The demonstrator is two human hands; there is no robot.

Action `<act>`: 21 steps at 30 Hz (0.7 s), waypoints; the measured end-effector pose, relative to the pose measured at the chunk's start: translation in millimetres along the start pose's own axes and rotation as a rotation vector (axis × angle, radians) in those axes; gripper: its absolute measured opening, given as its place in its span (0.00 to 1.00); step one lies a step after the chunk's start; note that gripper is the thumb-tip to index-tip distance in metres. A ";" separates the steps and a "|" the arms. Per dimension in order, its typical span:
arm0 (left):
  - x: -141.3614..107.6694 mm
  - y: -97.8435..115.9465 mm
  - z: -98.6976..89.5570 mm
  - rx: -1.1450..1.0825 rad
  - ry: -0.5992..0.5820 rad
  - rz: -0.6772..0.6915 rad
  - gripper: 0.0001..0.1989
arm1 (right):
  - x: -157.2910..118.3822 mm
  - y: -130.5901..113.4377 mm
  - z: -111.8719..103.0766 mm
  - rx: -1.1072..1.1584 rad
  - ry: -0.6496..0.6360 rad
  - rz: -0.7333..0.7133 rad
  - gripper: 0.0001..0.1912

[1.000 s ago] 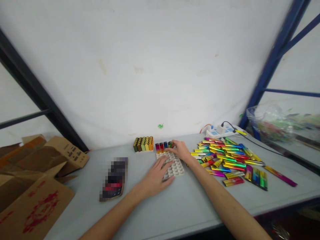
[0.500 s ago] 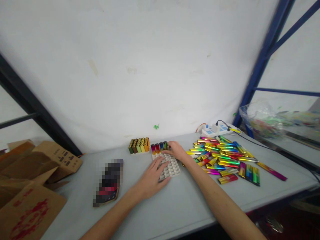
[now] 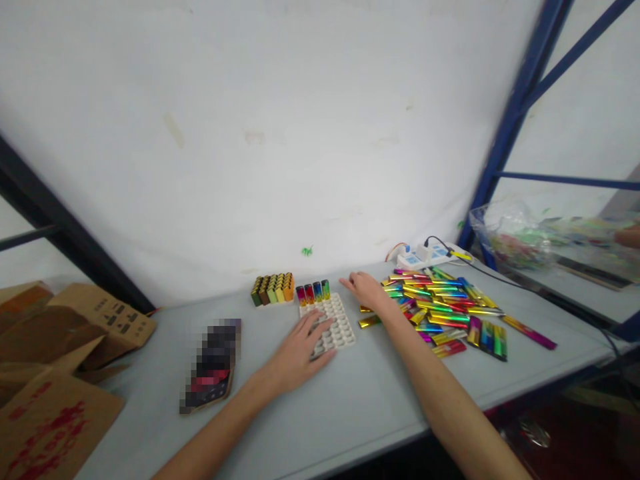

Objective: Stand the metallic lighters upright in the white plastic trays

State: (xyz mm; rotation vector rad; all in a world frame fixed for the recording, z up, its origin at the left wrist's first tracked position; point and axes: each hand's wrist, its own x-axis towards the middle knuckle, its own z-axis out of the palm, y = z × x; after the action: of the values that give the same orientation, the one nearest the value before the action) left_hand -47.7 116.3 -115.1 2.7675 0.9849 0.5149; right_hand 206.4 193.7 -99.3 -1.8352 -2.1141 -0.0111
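My left hand (image 3: 297, 357) lies spread over the left part of a white tray (image 3: 344, 330) with rows of round pockets, steadying nothing else that I can see. At the tray's far edge four or so, that is several, slim shiny lighters (image 3: 313, 292) stand upright in a row, coloured purple, red, blue and green. My right hand (image 3: 367, 292) is off the tray, just to its right, with the index finger stretched out and nothing visible in it. Beside it spreads a loose pile of shiny metallic lighters (image 3: 435, 297).
A block of upright gold-topped lighters (image 3: 273, 290) stands at the back left. A phone-like item (image 3: 210, 367), blurred out, lies left of my arm. Cardboard boxes (image 3: 65, 407) fill the left edge. A power strip (image 3: 425, 255) with a cable sits behind the pile.
My right hand has let go of the green lighter at the row's right end and moved right, towards the pile. My left hand stays on the tray. The view has shifted slightly.
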 end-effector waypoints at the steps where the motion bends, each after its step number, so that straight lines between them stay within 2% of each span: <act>1: -0.1 -0.2 0.1 0.000 -0.003 -0.003 0.27 | -0.6 -1.3 3.9 -0.011 -0.013 0.000 0.25; 5: -0.5 -0.6 0.6 -0.001 -0.009 -0.013 0.28 | -3.5 -12.7 13.0 -0.063 -0.016 0.025 0.27; 10: -0.5 0.1 0.9 0.002 -0.010 -0.019 0.28 | -4.4 -23.7 10.3 -0.100 -0.006 0.043 0.31; 17: -0.1 0.4 0.4 0.000 0.006 -0.007 0.27 | -1.5 -26.1 7.0 -0.062 0.020 0.086 0.33; 21: -0.1 -0.6 1.0 0.001 0.022 0.006 0.27 | 2.3 -21.4 -3.8 -0.010 0.082 0.147 0.35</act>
State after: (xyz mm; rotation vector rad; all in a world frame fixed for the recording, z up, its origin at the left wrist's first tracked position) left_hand -47.8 116.6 -116.2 2.7719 0.9827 0.5474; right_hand 186.5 191.6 -90.6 -1.9571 -1.9229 -0.0606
